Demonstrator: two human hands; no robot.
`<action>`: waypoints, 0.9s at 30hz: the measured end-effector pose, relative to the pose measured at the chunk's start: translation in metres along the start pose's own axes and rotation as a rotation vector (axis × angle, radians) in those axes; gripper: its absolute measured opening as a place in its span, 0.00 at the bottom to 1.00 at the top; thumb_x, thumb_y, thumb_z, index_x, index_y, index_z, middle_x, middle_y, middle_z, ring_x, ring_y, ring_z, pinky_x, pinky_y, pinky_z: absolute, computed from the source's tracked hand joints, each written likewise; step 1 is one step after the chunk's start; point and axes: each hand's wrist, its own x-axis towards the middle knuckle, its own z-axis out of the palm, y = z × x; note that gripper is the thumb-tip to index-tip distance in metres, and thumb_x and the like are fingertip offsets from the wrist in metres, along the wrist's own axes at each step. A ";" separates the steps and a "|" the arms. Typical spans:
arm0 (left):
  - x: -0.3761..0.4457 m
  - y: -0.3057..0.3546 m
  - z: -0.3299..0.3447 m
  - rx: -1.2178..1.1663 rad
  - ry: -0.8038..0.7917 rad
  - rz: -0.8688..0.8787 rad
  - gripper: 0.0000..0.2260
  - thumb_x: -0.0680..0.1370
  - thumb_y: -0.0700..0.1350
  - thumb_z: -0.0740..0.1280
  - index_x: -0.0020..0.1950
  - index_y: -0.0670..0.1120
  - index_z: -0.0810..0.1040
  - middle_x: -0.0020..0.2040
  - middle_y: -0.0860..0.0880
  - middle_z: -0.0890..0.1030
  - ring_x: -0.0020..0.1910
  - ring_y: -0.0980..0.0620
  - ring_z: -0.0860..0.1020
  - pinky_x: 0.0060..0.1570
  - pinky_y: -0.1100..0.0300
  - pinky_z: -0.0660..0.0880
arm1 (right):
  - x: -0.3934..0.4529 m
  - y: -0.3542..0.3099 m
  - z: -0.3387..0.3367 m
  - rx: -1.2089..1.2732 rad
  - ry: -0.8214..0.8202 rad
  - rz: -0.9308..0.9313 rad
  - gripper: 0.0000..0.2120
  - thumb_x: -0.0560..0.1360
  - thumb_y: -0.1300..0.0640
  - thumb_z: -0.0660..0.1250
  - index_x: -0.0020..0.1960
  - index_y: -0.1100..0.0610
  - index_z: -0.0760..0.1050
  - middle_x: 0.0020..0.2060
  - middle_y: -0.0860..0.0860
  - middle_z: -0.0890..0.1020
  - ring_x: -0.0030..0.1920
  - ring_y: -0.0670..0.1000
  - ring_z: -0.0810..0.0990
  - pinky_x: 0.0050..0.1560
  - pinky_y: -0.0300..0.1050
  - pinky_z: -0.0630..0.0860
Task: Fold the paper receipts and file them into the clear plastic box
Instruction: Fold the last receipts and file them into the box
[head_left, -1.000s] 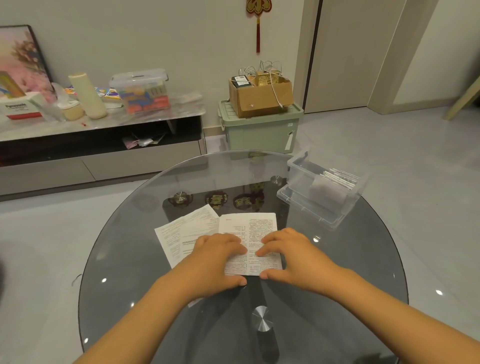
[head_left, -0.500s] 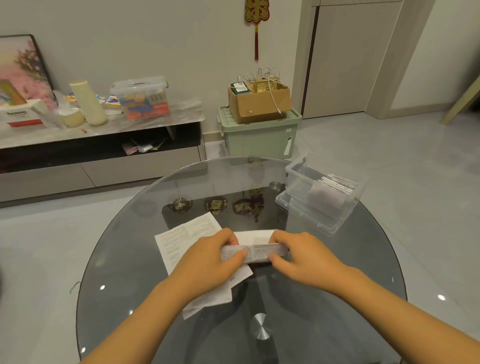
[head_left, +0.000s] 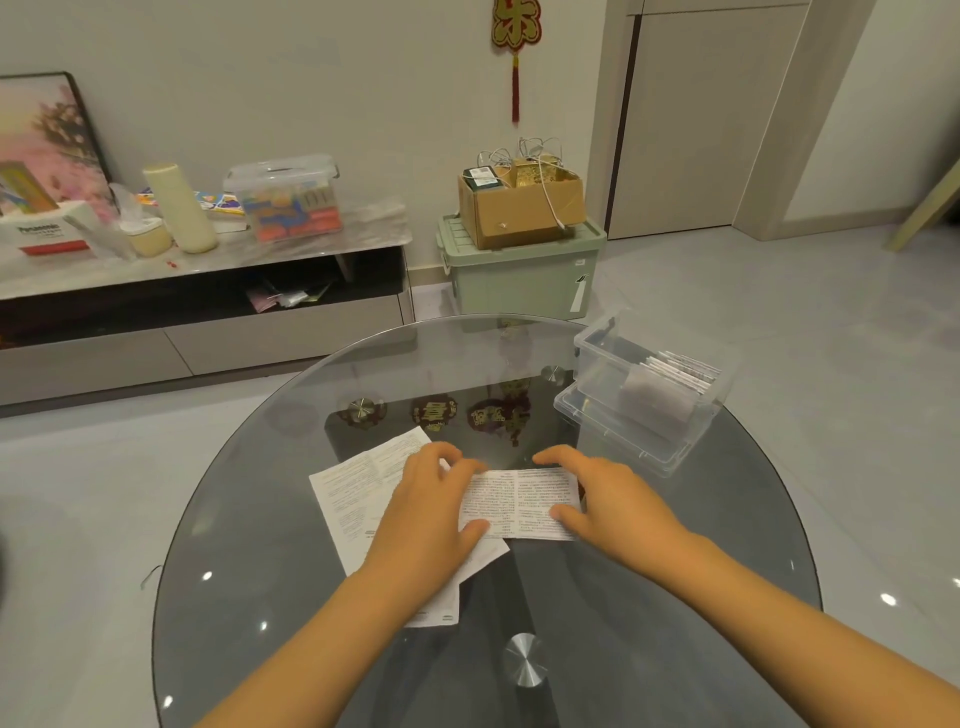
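Only writing I can actually read is "Panasonic" on the white box (head_left: 44, 232) at the far left edge of the frame, up on the low cabinet (head_left: 208, 291). The red wall ornament (head_left: 516, 26) at the top middle has a gold character on it, and the print on my papers is way too small to make out.

Both my hands are in the middle of the frame on the round glass table (head_left: 675, 597). My left hand (head_left: 423, 512) is lying mostly flat, fingers loosely bent, with the thumb pressing down on the lower left corner of the folded receipt (head_left: 522, 503). My right hand (head_left: 613, 501) is at the receipt's right end, thumb on the lower edge and fingers reaching over the top edge, so it's kind of pinching that end. The receipt looks like it's lying flat on the table between them.

Under my left hand and wrist there's an unfolded sheet (head_left: 358, 491) spread out toward the left of the frame.

The clear plastic box (head_left: 649, 395) sits at the right middle of the frame, near the table's edge, lid off, with a row of folded papers (head_left: 675, 371) standing inside it. It's near my right hand, not touching.
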 end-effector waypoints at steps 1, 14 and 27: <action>0.000 0.003 0.000 0.036 0.019 0.036 0.19 0.77 0.52 0.65 0.67 0.55 0.68 0.65 0.56 0.63 0.64 0.56 0.63 0.62 0.66 0.60 | 0.000 0.000 -0.001 0.008 0.003 0.010 0.19 0.76 0.53 0.63 0.66 0.44 0.67 0.46 0.48 0.75 0.42 0.47 0.72 0.44 0.41 0.72; -0.016 0.018 0.009 0.116 -0.130 0.234 0.31 0.68 0.72 0.61 0.64 0.55 0.69 0.58 0.58 0.69 0.58 0.57 0.65 0.60 0.61 0.60 | -0.016 -0.011 -0.030 0.933 -0.328 0.324 0.09 0.76 0.65 0.63 0.51 0.65 0.80 0.43 0.61 0.84 0.33 0.48 0.81 0.29 0.36 0.75; -0.002 0.012 0.004 -0.356 0.014 -0.126 0.18 0.77 0.45 0.67 0.64 0.54 0.67 0.58 0.55 0.74 0.47 0.56 0.74 0.48 0.68 0.71 | -0.008 -0.009 -0.012 0.530 0.059 -0.061 0.12 0.74 0.62 0.65 0.52 0.48 0.81 0.48 0.44 0.80 0.44 0.41 0.78 0.43 0.28 0.72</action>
